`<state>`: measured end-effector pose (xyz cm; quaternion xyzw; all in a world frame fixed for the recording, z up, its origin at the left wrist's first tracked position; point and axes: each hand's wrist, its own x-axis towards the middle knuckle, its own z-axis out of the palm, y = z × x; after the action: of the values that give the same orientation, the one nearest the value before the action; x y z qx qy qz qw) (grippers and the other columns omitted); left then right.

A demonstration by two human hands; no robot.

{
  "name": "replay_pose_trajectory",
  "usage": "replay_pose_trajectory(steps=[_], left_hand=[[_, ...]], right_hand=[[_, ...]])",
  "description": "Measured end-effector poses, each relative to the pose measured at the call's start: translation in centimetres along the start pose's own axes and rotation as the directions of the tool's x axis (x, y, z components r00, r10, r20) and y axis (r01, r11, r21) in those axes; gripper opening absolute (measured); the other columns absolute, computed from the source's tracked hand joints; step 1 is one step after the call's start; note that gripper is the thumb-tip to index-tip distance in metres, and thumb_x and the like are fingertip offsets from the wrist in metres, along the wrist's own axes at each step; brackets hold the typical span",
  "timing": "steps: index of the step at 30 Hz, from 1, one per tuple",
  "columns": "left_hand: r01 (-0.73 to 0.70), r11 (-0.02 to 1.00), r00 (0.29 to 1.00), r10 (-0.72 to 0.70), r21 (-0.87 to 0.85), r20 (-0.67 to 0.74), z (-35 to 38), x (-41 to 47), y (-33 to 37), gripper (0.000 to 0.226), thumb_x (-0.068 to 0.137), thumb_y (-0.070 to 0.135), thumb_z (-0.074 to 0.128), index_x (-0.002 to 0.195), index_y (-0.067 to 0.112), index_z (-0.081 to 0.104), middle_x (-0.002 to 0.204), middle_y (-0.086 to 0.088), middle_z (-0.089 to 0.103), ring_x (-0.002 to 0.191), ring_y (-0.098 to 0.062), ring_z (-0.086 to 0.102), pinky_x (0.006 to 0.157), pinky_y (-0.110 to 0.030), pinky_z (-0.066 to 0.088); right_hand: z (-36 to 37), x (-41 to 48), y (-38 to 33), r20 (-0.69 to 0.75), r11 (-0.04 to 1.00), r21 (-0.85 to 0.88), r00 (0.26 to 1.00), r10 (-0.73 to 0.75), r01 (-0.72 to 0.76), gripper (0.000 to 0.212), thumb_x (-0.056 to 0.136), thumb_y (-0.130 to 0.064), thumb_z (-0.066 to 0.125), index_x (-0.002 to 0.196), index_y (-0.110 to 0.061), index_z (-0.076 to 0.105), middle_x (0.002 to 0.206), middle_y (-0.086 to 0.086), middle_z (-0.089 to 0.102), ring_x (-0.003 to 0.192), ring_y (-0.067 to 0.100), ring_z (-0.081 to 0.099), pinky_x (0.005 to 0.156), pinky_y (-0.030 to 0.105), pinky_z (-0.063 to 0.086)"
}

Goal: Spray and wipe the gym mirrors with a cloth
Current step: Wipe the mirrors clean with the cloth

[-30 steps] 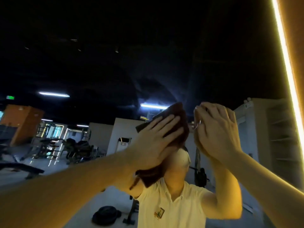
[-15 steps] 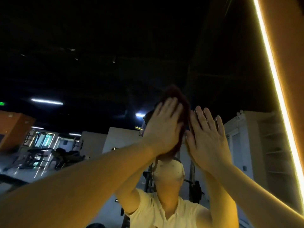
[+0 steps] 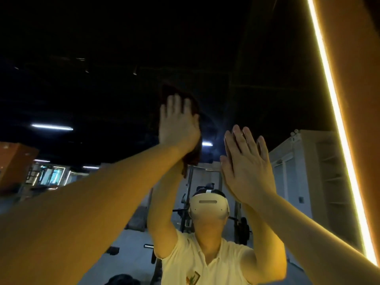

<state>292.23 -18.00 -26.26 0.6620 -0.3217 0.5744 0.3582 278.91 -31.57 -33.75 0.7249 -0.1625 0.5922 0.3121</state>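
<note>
The left grip (image 3: 178, 122), fingers flat, presses the dark cloth (image 3: 194, 155) to the mirror (image 3: 102, 58) higher at frame centre than half a second ago, now apart from the right grip (image 3: 244, 163), which is flat and holds nothing. The shirt emblem (image 3: 193, 277) is too blurred to read.

Ceiling (image 3: 123, 38) reads near black on my feed, all above the left hand (image 3: 178, 124). 1 white tube light (image 3: 52, 127) glows well left of that hand, approx level w/ its palm. A 2nd, shorter tube (image 3: 207, 144) shows btwn it and the right hand (image 3: 244, 161). Right of the right hand stands a tall white cabinet (image 3: 308, 171) w/ open shelves. Further right a warm yellow LED strip (image 3: 337, 124) runs top to bottom at a slant, w/ an orange-lit wall (image 3: 359, 79) beyond it. Far left, lower than both hands, I see an orange block (image 3: 14, 161) and lit glass panels (image 3: 51, 176). Below the hands: dark gym rack (image 3: 242, 229), pale grey floor (image 3: 131, 243).
</note>
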Motion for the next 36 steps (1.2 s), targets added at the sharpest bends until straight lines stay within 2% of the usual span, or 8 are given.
replay_pose_trajectory(steps=[4,7,12,17,23,29,32,36], left_hand=[[-0.483,0.869,0.864,0.493,-0.107,0.105,0.9,-4.0,4.9,0.058,0.112,0.040,0.028,0.165,0.018,0.021,0.175,-0.009,0.010,0.162,-0.024,0.001,0.128,-0.040,-0.009],[-0.599,0.801,0.786,0.593,-0.022,0.175,0.2,-2.7,2.3,0.061,0.108,0.047,0.017,0.165,0.026,0.017,0.175,-0.002,0.006,0.162,-0.018,-0.003,0.131,-0.041,-0.007],[-0.144,0.982,0.989,0.139,0.126,0.048,-1.5,3.0,-5.2,0.064,0.110,0.047,0.021,0.166,0.016,0.021,0.174,-0.014,0.015,0.161,-0.030,0.011,0.130,-0.050,0.012],[0.134,0.989,0.991,-0.133,0.061,-0.005,-0.5,3.7,-2.1,0.061,0.113,0.041,0.022,0.165,0.011,0.019,0.172,-0.023,0.015,0.160,-0.039,0.010,0.130,-0.054,0.011],[-0.257,0.964,0.966,0.257,-0.071,-0.012,1.6,0.3,9.4,0.059,0.110,0.038,0.032,0.163,0.014,0.027,0.173,-0.015,0.019,0.161,-0.031,0.010,0.131,-0.046,0.004],[-0.702,0.705,0.691,0.708,-0.100,0.144,1.7,-4.3,7.1,0.060,0.108,0.044,0.023,0.164,0.023,0.025,0.174,-0.001,0.016,0.161,-0.015,0.005,0.124,-0.030,-0.016],[-0.626,0.780,0.769,0.618,-0.003,0.162,0.5,-2.0,1.1,0.064,0.106,0.050,0.018,0.165,0.026,0.019,0.175,-0.002,0.010,0.161,-0.018,0.003,0.132,-0.043,-0.002],[-0.237,0.969,0.971,0.234,0.074,0.050,-0.4,2.4,-1.5,0.063,0.111,0.045,0.021,0.166,0.015,0.016,0.175,-0.012,0.010,0.162,-0.027,0.006,0.132,-0.047,0.008]], right_hand=[[-2.0,-0.8,2.0,-0.125,0.956,0.289,0.989,0.077,-0.038,0.048,0.101,-0.032,0.036,0.141,-0.015,0.057,0.157,0.006,0.047,0.148,0.022,0.037,0.126,0.049,0.022],[-2.4,-1.7,5.6,-0.228,0.980,0.187,0.968,0.107,-0.065,0.049,0.097,-0.027,0.043,0.142,-0.011,0.056,0.158,0.009,0.044,0.147,0.024,0.038,0.124,0.049,0.025],[-1.2,-1.7,7.6,-0.142,0.990,0.040,0.980,0.138,-0.134,0.065,0.103,-0.041,0.024,0.157,-0.009,0.037,0.167,0.010,0.031,0.157,0.026,0.022,0.127,0.052,0.016],[-0.7,-2.0,7.7,-0.136,0.991,0.019,0.982,0.133,-0.132,0.069,0.103,-0.046,0.016,0.162,-0.012,0.024,0.171,0.007,0.018,0.160,0.021,0.008,0.129,0.046,0.004],[-0.4,-1.7,8.0,-0.182,0.982,0.138,0.971,0.154,-0.130,0.068,0.102,-0.046,0.027,0.161,-0.012,0.032,0.169,0.005,0.026,0.159,0.018,0.013,0.130,0.044,0.006],[-1.2,-2.5,7.9,-0.224,0.938,0.321,0.952,0.209,-0.130,0.068,0.095,-0.031,0.040,0.159,-0.008,0.032,0.161,0.011,0.041,0.155,0.019,0.025,0.130,0.041,0.011],[-1.0,-2.3,7.6,-0.209,0.957,0.258,0.959,0.191,-0.134,0.074,0.093,-0.039,0.033,0.160,-0.008,0.031,0.163,0.008,0.039,0.156,0.019,0.022,0.130,0.039,0.008],[-0.7,-2.4,7.4,-0.219,0.958,0.255,0.958,0.187,-0.129,0.072,0.094,-0.035,0.040,0.160,-0.009,0.029,0.164,0.007,0.037,0.157,0.020,0.021,0.130,0.038,0.005]])
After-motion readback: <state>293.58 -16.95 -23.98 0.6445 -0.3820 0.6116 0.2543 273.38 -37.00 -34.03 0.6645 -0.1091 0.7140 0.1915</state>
